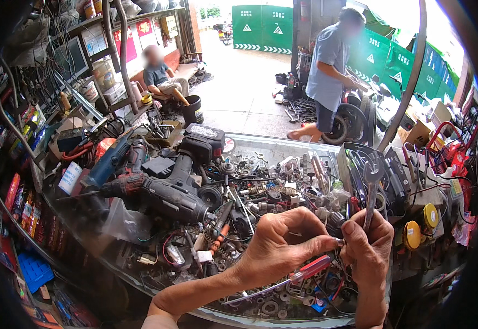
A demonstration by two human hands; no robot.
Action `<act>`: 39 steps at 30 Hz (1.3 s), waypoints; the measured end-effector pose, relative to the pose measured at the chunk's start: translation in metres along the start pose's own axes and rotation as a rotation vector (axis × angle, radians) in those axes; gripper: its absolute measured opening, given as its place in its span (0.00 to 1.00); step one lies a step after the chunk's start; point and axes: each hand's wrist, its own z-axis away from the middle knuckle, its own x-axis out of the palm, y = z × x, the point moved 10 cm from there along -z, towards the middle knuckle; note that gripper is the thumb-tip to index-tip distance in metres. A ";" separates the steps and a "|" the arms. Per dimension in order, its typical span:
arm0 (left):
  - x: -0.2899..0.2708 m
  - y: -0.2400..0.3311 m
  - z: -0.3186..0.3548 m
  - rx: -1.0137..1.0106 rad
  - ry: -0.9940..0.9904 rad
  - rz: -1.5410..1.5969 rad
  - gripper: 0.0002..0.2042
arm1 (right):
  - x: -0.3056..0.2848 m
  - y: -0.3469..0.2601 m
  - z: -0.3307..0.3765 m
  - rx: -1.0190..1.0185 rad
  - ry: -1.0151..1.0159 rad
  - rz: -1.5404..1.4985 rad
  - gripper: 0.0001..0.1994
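My right hand [369,248] is closed around an open-end wrench [371,189], its jaw pointing up. The thumb and fingertips of my left hand [283,238] are pinched together against the right thumb. A tiny metallic piece shows between the two hands, too small to name. Below my left hand lies a screwdriver [311,268] with a red, clear-tipped handle. Under and around both hands spreads a pile of small metal parts [269,307], washers and nuts among them, on a glass-topped table [217,317].
A cordless drill [170,192] and a blue power tool [107,159] lie at the left. An open box of tools [354,164] stands at the right, beside yellow-lidded jars [412,236]. Beyond the table, one person [162,77] sits; another [326,71] stands by a motorbike [354,118].
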 end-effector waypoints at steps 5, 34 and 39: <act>-0.008 0.001 -0.002 0.063 0.048 0.024 0.08 | 0.012 0.009 -0.001 0.080 -0.138 -0.023 0.14; 0.026 0.042 0.013 0.700 0.015 -0.955 0.09 | 0.010 -0.006 0.000 0.063 -0.147 0.079 0.10; 0.026 0.043 0.014 0.705 0.011 -0.867 0.09 | 0.010 -0.002 0.000 0.060 -0.167 0.106 0.10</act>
